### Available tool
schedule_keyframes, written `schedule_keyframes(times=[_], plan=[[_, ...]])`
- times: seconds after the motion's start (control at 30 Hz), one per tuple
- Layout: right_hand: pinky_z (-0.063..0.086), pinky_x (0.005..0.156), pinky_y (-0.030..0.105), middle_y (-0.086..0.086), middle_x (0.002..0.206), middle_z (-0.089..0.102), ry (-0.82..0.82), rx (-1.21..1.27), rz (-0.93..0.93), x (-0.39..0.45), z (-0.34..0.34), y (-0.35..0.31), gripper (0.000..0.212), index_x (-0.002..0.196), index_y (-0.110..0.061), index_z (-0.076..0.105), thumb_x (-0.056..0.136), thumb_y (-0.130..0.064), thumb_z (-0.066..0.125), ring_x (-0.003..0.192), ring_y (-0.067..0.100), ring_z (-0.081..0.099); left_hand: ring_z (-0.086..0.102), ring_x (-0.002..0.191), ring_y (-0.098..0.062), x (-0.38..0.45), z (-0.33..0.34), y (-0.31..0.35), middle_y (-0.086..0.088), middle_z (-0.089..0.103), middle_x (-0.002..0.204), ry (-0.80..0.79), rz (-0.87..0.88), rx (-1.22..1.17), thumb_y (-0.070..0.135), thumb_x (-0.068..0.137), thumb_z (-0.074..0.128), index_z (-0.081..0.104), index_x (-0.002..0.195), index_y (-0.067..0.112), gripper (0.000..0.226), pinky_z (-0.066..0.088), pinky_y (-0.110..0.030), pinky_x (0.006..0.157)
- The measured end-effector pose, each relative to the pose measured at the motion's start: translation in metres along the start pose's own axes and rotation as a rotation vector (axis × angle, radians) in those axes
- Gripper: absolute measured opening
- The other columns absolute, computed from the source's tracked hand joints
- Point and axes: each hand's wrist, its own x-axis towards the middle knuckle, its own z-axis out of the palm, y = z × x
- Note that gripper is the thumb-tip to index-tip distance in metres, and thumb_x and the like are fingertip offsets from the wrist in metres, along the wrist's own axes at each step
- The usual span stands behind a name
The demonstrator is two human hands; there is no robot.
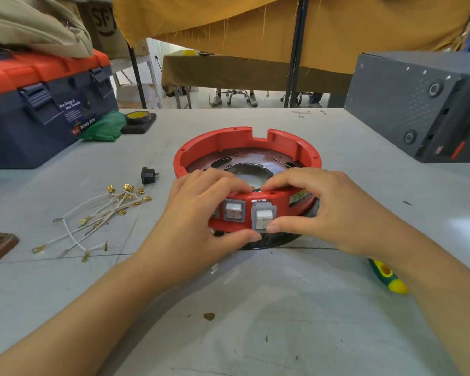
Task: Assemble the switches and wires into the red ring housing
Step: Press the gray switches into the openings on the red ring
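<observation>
Red ring housing [244, 147] sits mid-bench [255, 308], near wall facing the person. Right-hand switch [263, 217] stands proud of that wall, long axis upright, seemingly not fully seated. Right hand [326, 210] pinches it, thumb on its lower edge, fingers over the rim. Left hand [201, 215] grips the housing beside the seated switch [234, 210]. Wires [98, 218] lie well apart, to the left, nearer the left hand.

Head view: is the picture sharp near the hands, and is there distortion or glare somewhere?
Head view: sharp at the left hand, right hand and red ring housing; wide-angle bending curves the table edges and stretches the forearms; a soft bright patch of glare lies on the table at right; the top left corner is blurred.
</observation>
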Motion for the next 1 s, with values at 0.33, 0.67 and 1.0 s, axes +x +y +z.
schedule_keyframes(times=[0.33,0.67,1.0], plan=[[0.035,0.084,-0.003,-0.033,0.104,0.053,-0.010,-0.037,-0.010,0.0000,-0.0001,0.0015,0.042,0.106,-0.047,0.054,0.067,-0.052,0.070,0.108,-0.012,0.042,0.047,0.115,-0.016,-0.0006,0.0026,0.0002,0.006,0.056,0.118,0.044,0.088,0.019,0.048,0.073,0.070,0.062,0.115,0.022,0.050,0.029,-0.032,0.101],[0.034,0.087,0.002,-0.029,0.105,0.056,0.010,-0.055,-0.028,-0.0003,0.0006,0.0009,0.047,0.111,-0.040,0.060,0.067,-0.052,0.071,0.104,-0.009,0.046,0.048,0.108,-0.013,0.0002,0.0048,0.0039,0.001,0.060,0.113,0.105,0.192,0.029,0.039,0.077,0.060,0.066,0.099,0.018,0.032,0.028,-0.033,0.098],[0.034,0.084,-0.001,-0.031,0.099,0.057,0.037,-0.028,-0.032,0.0007,0.0008,0.0014,0.035,0.107,-0.036,0.064,0.073,-0.045,0.067,0.102,-0.012,0.046,0.053,0.109,-0.014,0.0004,0.0061,0.0045,0.005,0.058,0.113,0.097,0.132,-0.017,0.043,0.076,0.063,0.064,0.103,0.020,0.036,0.039,-0.041,0.097]])
